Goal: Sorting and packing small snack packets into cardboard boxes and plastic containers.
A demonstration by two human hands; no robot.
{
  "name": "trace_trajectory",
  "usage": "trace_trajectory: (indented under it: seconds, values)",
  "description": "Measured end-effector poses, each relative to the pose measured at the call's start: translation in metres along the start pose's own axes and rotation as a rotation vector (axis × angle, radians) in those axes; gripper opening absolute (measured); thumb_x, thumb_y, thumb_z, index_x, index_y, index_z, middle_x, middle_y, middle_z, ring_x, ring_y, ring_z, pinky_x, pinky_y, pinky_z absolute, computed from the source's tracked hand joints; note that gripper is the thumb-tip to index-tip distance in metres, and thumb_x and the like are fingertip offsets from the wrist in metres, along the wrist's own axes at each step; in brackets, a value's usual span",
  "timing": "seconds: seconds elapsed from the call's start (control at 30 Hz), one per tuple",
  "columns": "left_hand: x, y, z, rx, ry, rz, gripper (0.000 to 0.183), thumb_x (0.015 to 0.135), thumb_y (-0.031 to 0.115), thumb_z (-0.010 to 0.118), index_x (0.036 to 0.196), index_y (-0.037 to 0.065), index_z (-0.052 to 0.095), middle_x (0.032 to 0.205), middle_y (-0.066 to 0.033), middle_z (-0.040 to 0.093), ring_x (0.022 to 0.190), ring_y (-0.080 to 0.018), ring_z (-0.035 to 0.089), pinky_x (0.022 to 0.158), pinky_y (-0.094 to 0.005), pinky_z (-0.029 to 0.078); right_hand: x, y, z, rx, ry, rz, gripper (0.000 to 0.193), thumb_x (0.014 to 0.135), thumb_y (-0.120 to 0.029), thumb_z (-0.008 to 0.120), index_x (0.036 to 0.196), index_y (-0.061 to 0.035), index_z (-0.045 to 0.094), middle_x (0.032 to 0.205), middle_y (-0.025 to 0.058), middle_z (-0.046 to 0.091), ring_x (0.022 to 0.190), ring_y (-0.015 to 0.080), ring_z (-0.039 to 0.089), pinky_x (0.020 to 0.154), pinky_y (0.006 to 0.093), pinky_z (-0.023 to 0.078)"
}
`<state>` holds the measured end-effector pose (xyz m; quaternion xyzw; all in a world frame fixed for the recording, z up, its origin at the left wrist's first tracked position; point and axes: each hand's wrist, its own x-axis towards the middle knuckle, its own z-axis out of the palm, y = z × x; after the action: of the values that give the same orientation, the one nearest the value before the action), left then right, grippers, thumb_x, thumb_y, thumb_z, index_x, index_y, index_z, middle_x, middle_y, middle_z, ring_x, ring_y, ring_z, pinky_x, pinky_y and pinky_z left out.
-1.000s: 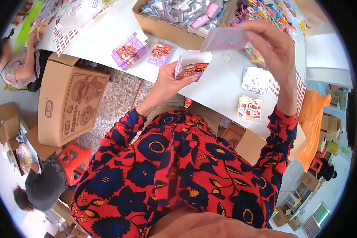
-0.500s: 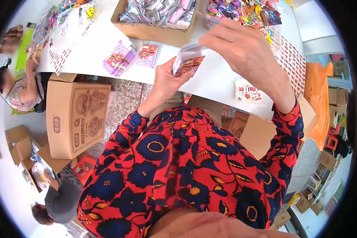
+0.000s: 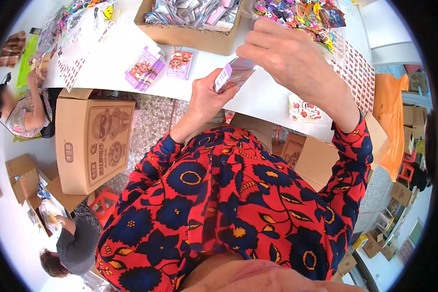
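Above the near edge of the table, my left hand [image 3: 209,95] grips a small purple printed box [image 3: 232,77] by its lower part, tilted. My right hand [image 3: 292,61] reaches over the box's upper end, its fingers bent together and touching the flap there; the fingertips are partly hidden. Left of my left hand lies another small box [image 3: 179,64] with a cord loop at its top. Beside it are several purple flattened boxes [image 3: 145,73] in a stack. Small printed packets [image 3: 304,109] lie below my right wrist.
A cardboard box [image 3: 224,42] full of flat packets stands at the table's far side. Colourful small charms [image 3: 297,14] fill a clear tray right of it. A sheet of red stickers [image 3: 357,73] lies at right. A large carton [image 3: 95,146] stands left; two other people are at left.
The box's upper flap, raised before, is now folded down over its end. My right hand has moved slightly left and in toward the box.
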<state>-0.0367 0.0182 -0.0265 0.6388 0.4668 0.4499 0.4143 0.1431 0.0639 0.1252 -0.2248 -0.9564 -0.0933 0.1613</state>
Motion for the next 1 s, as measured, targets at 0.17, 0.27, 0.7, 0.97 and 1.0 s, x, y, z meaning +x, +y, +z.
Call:
trace_trajectory:
  seconds: [0.17,0.27,0.7,0.97,1.0]
  values:
    - [0.0,-0.001,0.0,-0.018,-0.008,0.004,0.027,0.075,0.009,0.072,0.097,-0.001,0.063,0.068,-0.009,0.066,0.059,-0.0082,0.059,0.056,-0.0271,0.049,-0.005,-0.001,0.016,0.101,0.058,0.024,0.018,0.068,-0.005,0.06,0.086,-0.0057,0.06,0.076,0.0038,0.052,0.084,0.0207,0.055,0.063,0.0324,0.048]
    - [0.0,0.005,0.0,-0.023,-0.019,-0.021,0.028,0.075,0.009,0.072,0.099,-0.002,0.063,0.071,-0.0094,0.067,0.063,-0.0082,0.06,0.058,-0.0265,0.05,-0.007,-0.001,0.021,0.127,0.083,0.018,0.02,0.068,-0.005,0.061,0.088,-0.0055,0.06,0.079,0.0039,0.054,0.082,0.021,0.055,0.063,0.0323,0.048]
    - [0.006,0.01,-0.006,-0.421,-0.164,-0.183,0.034,0.079,0.004,0.071,0.111,-0.003,0.06,0.096,-0.0073,0.067,0.084,-0.0103,0.062,0.075,-0.0254,0.052,-0.04,-0.003,0.029,0.356,0.356,0.285,0.026,0.079,0.003,0.064,0.105,-0.0034,0.065,0.105,0.009,0.063,0.088,0.0208,0.061,0.067,0.0305,0.052]
    - [0.004,0.013,-0.008,-0.585,-0.133,-0.294,0.03,0.081,-0.002,0.064,0.111,-0.004,0.058,0.098,-0.0148,0.067,0.089,-0.0236,0.067,0.075,-0.0335,0.057,-0.098,0.052,0.06,0.432,0.277,0.652,0.022,0.084,-0.001,0.06,0.105,-0.0063,0.066,0.106,0.0093,0.064,0.085,0.016,0.062,0.063,0.0254,0.05]
    - [0.004,0.009,-0.007,-0.56,-0.127,-0.318,0.03,0.081,-0.002,0.063,0.111,-0.004,0.058,0.098,-0.0147,0.067,0.089,-0.0234,0.067,0.076,-0.0334,0.056,-0.109,0.069,0.069,0.402,0.261,0.782,0.02,0.085,-0.005,0.058,0.104,-0.0067,0.065,0.101,0.01,0.066,0.083,0.0166,0.064,0.064,0.0261,0.05]
